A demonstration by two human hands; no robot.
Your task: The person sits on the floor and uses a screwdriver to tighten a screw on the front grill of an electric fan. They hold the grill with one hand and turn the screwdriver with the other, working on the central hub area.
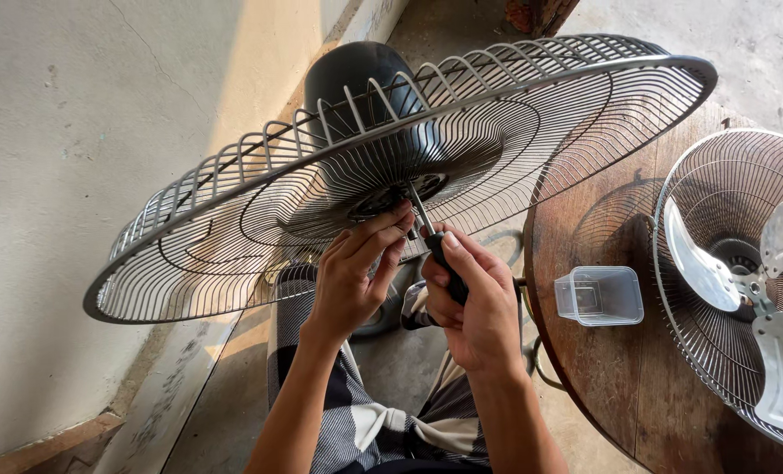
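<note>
Head view, the only one you've got. Your right hand (477,307) is clenched around the black handle of a screwdriver (435,246), its shaft running up toward 11 o'clock into the hub of the rear fan guard (321,189). Your left hand (356,272) isn't gripping anything solid; its fingers (389,226) are pinched together right at the screwdriver tip, touching the hub where the black motor housing (356,75) sits behind the wires. I can't tell whether there's a screw under those fingertips, it's hidden.

What I'd worry about: the guard looks like it's up in the air over your lap, tilted, with nothing visibly bracing it but your two hands. If the tip slips off the fastener, it'll likely jab straight into your left fingertips, since they're parked right beside it. A loose screw could also drop through the wires onto the concrete floor (760,44) and roll off.

Container-wise: there's a small clear plastic tub (600,296) at 3 o'clock from your right hand, sitting upright on the round wooden bench (619,386). It looks empty from here, though see-through plastic makes tiny parts hard to rule out. Past it, further toward 3 o'clock, a second fan guard (725,219) lies on the bench with metal blades (782,351) inside.
</note>
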